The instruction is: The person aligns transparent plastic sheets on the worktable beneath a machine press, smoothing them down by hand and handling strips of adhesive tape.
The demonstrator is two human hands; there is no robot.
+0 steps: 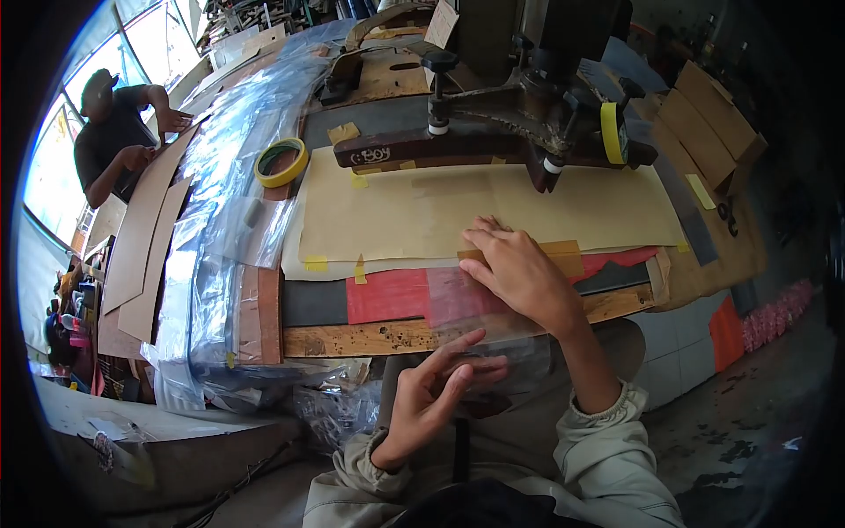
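My right hand [519,268] lies over the front edge of a cream sheet [378,207], beside a brown strip [561,257], fingers close together; what is under them is hidden. My left hand [436,392] hangs in front of the table's wooden edge [378,339], palm turned inward, fingers stretched out and apart. Between the hands, a clear plastic film [480,308] drapes over a red sheet [387,297]. Small pieces of yellow tape [315,263] sit along the cream sheet's front edge.
A dark metal press arm [493,145] spans the sheet's back edge, with a yellow roll [613,134] on it. Another yellow tape roll [282,164] lies at left on plastic wrap [220,202]. A person [114,132] works beside brown boards [145,229]. Cardboard [709,123] stands at right.
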